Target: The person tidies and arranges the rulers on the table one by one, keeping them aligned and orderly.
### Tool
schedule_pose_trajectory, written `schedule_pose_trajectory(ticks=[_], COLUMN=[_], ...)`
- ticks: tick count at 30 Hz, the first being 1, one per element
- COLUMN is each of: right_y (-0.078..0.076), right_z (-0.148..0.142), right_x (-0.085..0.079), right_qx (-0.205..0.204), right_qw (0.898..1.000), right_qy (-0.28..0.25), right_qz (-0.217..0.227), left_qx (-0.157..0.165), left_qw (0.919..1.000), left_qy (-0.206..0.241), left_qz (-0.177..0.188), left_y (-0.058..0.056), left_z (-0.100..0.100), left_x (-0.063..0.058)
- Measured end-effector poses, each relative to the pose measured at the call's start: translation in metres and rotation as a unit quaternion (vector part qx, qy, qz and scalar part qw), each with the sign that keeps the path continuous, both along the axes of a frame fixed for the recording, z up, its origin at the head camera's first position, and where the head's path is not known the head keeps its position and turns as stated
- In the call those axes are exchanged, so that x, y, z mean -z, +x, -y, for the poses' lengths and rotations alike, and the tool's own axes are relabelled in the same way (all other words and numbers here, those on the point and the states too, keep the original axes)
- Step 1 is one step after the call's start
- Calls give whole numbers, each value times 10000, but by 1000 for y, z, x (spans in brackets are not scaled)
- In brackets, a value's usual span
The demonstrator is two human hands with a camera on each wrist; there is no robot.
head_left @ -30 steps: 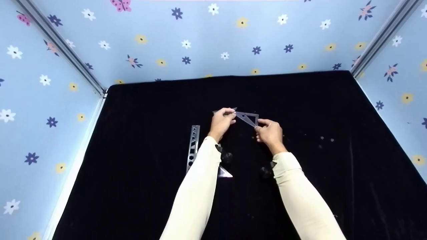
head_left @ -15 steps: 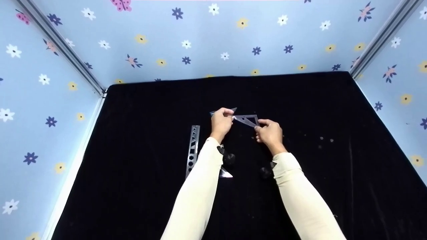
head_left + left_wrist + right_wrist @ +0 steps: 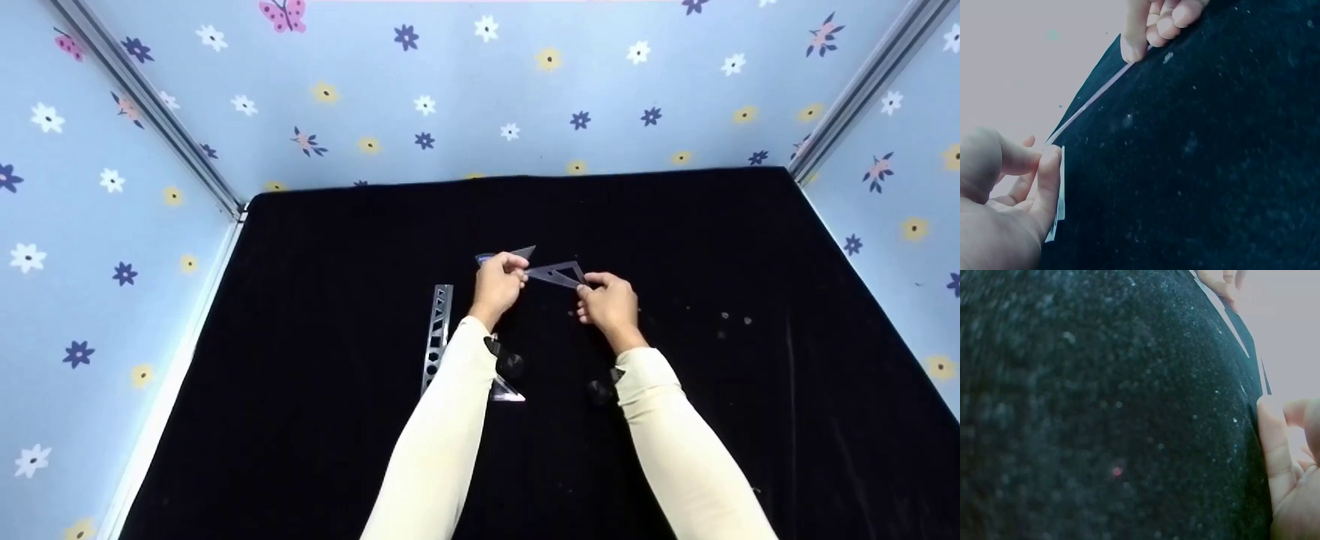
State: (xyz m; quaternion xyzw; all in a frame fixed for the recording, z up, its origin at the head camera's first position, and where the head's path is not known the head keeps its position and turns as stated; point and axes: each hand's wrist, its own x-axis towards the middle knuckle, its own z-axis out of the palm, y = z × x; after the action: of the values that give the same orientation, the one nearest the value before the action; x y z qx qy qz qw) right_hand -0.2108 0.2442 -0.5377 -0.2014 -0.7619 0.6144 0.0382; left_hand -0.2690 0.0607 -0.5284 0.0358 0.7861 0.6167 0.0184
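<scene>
In the head view my left hand (image 3: 499, 285) and right hand (image 3: 609, 306) are raised side by side over the black cloth. Between them stretches a small clear set square (image 3: 541, 276) with a triangular cutout. My right thumb and fingers pinch its wide end; its narrow tip reaches the left fingers. In the left wrist view the set square (image 3: 1089, 104) appears edge-on, and the left thumb and fingertips pinch its near end. A second clear piece with a pointed corner (image 3: 526, 252) is also held in the left hand, mostly hidden by it.
A clear template ruler (image 3: 448, 307) with shaped holes lies left of the left forearm, its lower end covered. The corner of another clear triangle (image 3: 505, 394) shows beside that sleeve. Patterned blue walls (image 3: 480, 90) enclose the black-covered table (image 3: 337, 300).
The set square between the hands has tilted, its narrow tip now lower beside the left fingers. The second piece's corner shows more above the left hand. My right hand has barely moved.
</scene>
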Motion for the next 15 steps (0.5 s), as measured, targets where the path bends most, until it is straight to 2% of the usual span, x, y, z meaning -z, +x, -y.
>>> schedule_pose_trajectory(ticks=[15], right_y=[3], right_z=[-2], right_x=[0], right_qx=[-8], right_qw=[9990], right_qy=[-413], right_qz=[-187], left_qx=[368], left_qw=[9970], left_qy=[595], left_qz=[327], left_y=[4], left_z=[5], left_x=[1])
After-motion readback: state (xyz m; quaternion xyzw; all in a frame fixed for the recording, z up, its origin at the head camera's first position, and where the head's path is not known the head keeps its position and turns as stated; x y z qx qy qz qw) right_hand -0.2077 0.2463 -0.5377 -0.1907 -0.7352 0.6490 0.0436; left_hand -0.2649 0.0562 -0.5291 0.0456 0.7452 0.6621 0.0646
